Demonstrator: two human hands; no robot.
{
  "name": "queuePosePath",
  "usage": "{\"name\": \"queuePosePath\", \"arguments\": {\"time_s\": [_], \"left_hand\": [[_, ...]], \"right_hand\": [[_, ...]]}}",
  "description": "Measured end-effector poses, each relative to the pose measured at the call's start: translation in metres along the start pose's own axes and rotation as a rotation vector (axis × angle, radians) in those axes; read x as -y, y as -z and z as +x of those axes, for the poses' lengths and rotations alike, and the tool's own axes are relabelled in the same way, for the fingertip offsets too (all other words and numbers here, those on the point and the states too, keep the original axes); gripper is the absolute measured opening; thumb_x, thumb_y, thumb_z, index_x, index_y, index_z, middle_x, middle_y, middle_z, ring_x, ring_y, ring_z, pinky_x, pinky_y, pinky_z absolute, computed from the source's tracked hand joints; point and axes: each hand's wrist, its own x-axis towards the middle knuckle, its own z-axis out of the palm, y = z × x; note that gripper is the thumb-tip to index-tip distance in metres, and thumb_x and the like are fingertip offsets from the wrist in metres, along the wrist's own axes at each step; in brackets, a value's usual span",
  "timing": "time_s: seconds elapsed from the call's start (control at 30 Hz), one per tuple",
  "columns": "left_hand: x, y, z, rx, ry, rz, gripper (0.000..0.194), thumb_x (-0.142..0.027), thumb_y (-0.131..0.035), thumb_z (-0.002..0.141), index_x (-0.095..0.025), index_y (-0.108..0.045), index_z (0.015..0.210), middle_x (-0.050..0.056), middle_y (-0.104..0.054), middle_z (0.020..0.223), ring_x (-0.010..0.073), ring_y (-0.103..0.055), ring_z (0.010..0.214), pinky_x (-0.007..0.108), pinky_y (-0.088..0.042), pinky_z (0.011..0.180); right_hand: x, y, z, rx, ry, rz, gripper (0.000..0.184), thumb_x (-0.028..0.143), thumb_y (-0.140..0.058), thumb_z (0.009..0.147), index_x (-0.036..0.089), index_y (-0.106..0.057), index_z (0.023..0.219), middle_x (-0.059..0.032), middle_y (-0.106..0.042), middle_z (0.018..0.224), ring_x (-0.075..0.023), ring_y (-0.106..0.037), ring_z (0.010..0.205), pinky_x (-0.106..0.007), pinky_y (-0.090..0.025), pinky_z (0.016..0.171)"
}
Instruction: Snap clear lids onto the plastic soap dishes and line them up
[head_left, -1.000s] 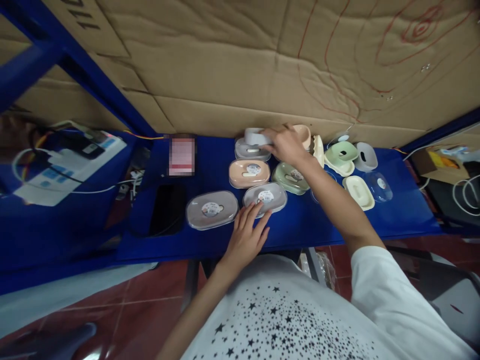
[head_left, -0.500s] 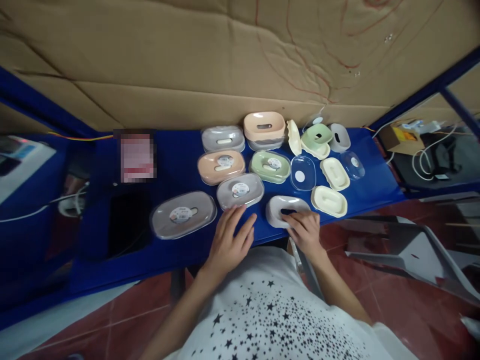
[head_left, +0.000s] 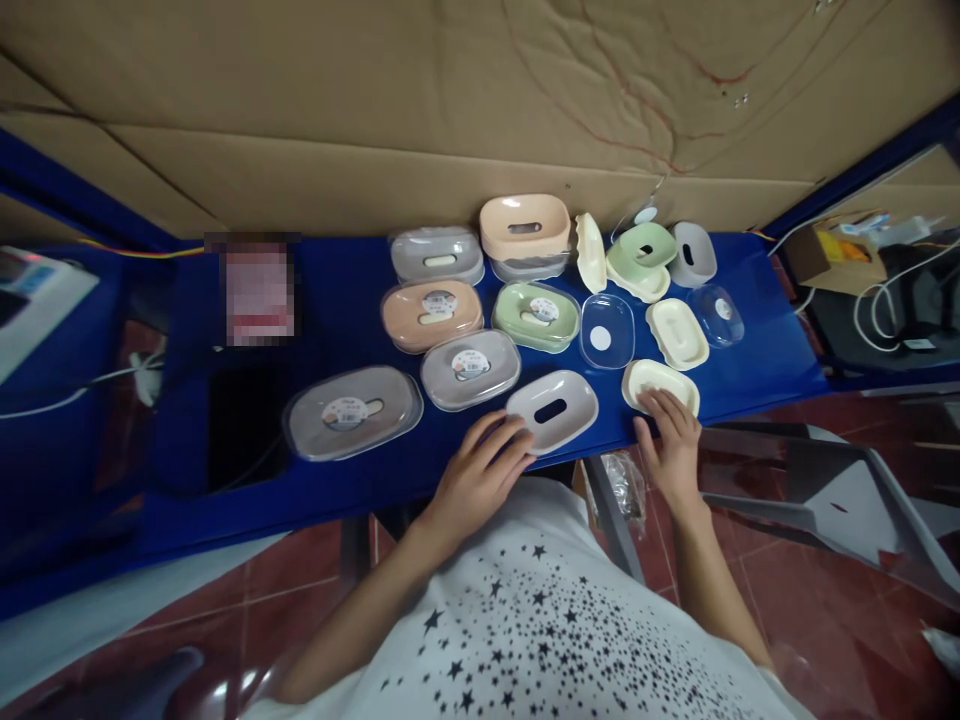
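Note:
A light grey soap dish (head_left: 574, 415) with a dark oval slot lies near the table's front edge. My left hand (head_left: 484, 470) is at its left end, fingertips touching the rim, fingers apart. My right hand (head_left: 675, 445) reaches over a cream soap dish insert (head_left: 637, 377), fingertips over its inner hollow and thumb apart at the near side. Part of that insert is hidden under the fingers. Behind it lies a second cream insert (head_left: 679, 335). Left of the grey dish sits a grey lidded soap box (head_left: 454, 385) with a round label.
More lidded boxes stand behind and left: grey (head_left: 319, 400), peach (head_left: 420, 330), green (head_left: 517, 320). At the back are a peach stack (head_left: 502, 235), a green dish (head_left: 637, 240) and a grey dish (head_left: 701, 265). Clear lids (head_left: 619, 345) lie at right. A cardboard wall (head_left: 337, 190) rises behind.
My right hand has left the grey dish and moved right to the front cream insert. My left hand has shifted right to the grey dish, which now sits turned at an angle.

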Motion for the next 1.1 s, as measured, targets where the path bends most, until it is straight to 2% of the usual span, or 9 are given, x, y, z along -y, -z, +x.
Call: {"name": "queuePosePath", "arguments": {"time_s": [0.13,0.2,0.3,0.4,0.47,0.6,0.8,1.0,1.1], "left_hand": [[-0.002,0.007,-0.005,-0.105,-0.001,-0.089,0.034,-0.020,-0.076,0.100,-0.024,-0.067,0.133,0.006,-0.075,0.131,0.0263,-0.066,0.135,0.048,-0.063,0.111],[-0.003,0.008,-0.006,-0.112,0.007,-0.102,0.036,-0.019,-0.077,0.100,-0.024,-0.066,0.134,0.007,-0.074,0.133,0.0263,-0.065,0.136,0.049,-0.063,0.111],[-0.003,0.004,-0.003,-0.083,0.030,-0.096,0.035,-0.020,-0.074,0.102,-0.026,-0.065,0.136,0.007,-0.073,0.135,0.0271,-0.065,0.139,0.050,-0.063,0.111],[-0.004,-0.003,0.007,-0.027,-0.001,-0.077,0.029,-0.020,-0.070,0.105,-0.024,-0.065,0.133,0.008,-0.072,0.137,0.0269,-0.063,0.141,0.049,-0.062,0.115],[-0.003,-0.008,0.016,0.010,-0.032,-0.062,0.026,-0.018,-0.067,0.106,-0.021,-0.065,0.131,0.009,-0.071,0.137,0.0264,-0.061,0.143,0.048,-0.060,0.118],[0.001,-0.013,0.028,0.085,-0.059,-0.031,0.023,-0.019,-0.063,0.107,-0.019,-0.064,0.131,0.010,-0.070,0.139,0.0275,-0.059,0.147,0.049,-0.057,0.122],[0.006,-0.018,0.030,0.171,-0.073,0.030,0.029,-0.030,-0.067,0.107,-0.017,-0.063,0.132,0.014,-0.065,0.150,0.0320,-0.057,0.150,0.050,-0.056,0.124],[0.008,-0.020,0.028,0.188,-0.052,0.086,0.020,-0.023,-0.064,0.107,-0.020,-0.065,0.127,0.012,-0.067,0.148,0.0313,-0.059,0.149,0.049,-0.059,0.120],[0.008,-0.017,0.025,0.182,-0.066,0.124,0.020,-0.022,-0.064,0.107,-0.018,-0.065,0.127,0.013,-0.067,0.148,0.0325,-0.060,0.147,0.050,-0.060,0.118]], "right_hand": [[0.016,-0.011,-0.016,0.083,0.154,0.171,0.048,0.023,-0.059,0.105,0.030,-0.062,0.153,-0.0092,-0.070,0.148,-0.0337,-0.059,0.147,-0.059,-0.048,0.120],[0.032,-0.022,-0.017,0.051,0.202,0.299,0.051,0.019,-0.054,0.106,0.033,-0.060,0.154,-0.0080,-0.069,0.150,-0.0320,-0.061,0.146,-0.060,-0.052,0.118],[0.047,-0.034,-0.014,-0.130,0.120,0.421,0.053,0.017,-0.043,0.109,0.036,-0.057,0.156,-0.0066,-0.066,0.153,-0.0300,-0.061,0.147,-0.062,-0.052,0.120],[0.044,-0.034,-0.006,-0.257,-0.025,0.445,0.053,0.023,-0.037,0.113,0.032,-0.047,0.165,-0.0107,-0.055,0.164,-0.0313,-0.053,0.154,-0.066,-0.045,0.126],[0.036,-0.028,-0.001,-0.184,0.026,0.415,0.054,0.032,-0.039,0.115,0.031,-0.041,0.169,-0.0111,-0.044,0.173,-0.0336,-0.044,0.160,-0.067,-0.042,0.128],[0.022,-0.018,0.008,0.121,0.236,0.298,0.069,0.044,-0.062,0.108,0.038,-0.036,0.172,-0.0060,-0.029,0.181,-0.0375,-0.036,0.164,-0.066,-0.043,0.128],[0.020,-0.023,0.009,0.069,0.334,0.260,0.083,0.024,-0.079,0.098,0.041,-0.040,0.169,-0.0028,-0.042,0.175,-0.0347,-0.046,0.159,-0.060,-0.049,0.126],[0.023,-0.027,0.005,0.070,0.390,0.201,0.079,0.019,-0.077,0.100,0.038,-0.044,0.168,-0.0050,-0.057,0.165,-0.0327,-0.053,0.153,-0.055,-0.053,0.121],[0.021,-0.026,0.007,0.102,0.422,0.219,0.075,0.021,-0.074,0.102,0.037,-0.044,0.168,-0.0055,-0.059,0.163,-0.0310,-0.056,0.151,-0.053,-0.053,0.120]]}}
